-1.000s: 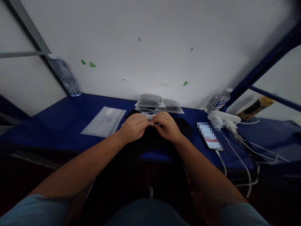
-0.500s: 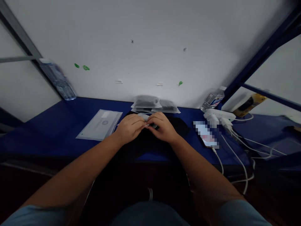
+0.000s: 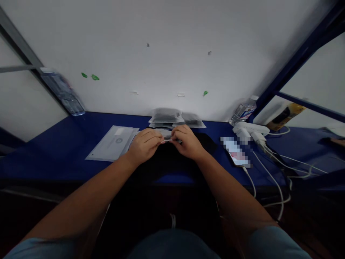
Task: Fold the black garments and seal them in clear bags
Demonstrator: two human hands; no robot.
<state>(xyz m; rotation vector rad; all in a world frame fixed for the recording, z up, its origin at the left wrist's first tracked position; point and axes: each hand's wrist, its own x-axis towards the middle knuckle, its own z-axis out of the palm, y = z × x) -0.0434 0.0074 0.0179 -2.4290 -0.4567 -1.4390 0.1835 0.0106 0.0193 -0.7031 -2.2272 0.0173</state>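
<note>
Both hands meet over the middle of the desk, pinching the edge of a pale, see-through plastic bag (image 3: 166,133). My left hand (image 3: 145,144) is closed on its left side, where a small reddish bit shows at the fingertips. My right hand (image 3: 186,141) pinches the same edge a short way to the right. What the bag holds is hidden by the fingers. Black cloth (image 3: 206,143) lies beneath and around the hands. Just behind them, several frosted bags with dark contents (image 3: 165,116) are stacked against the wall.
A flat frosted zip bag (image 3: 110,144) lies on the blue desk (image 3: 61,144) at left. To the right are a phone (image 3: 235,153) on a charging cable, a white power strip (image 3: 250,128) with plugs and a bottle (image 3: 244,110). Another bottle (image 3: 63,91) stands far left.
My hands have drawn slightly apart, so more of the bag's edge shows between the fingertips. The camera view has shifted a little.
</note>
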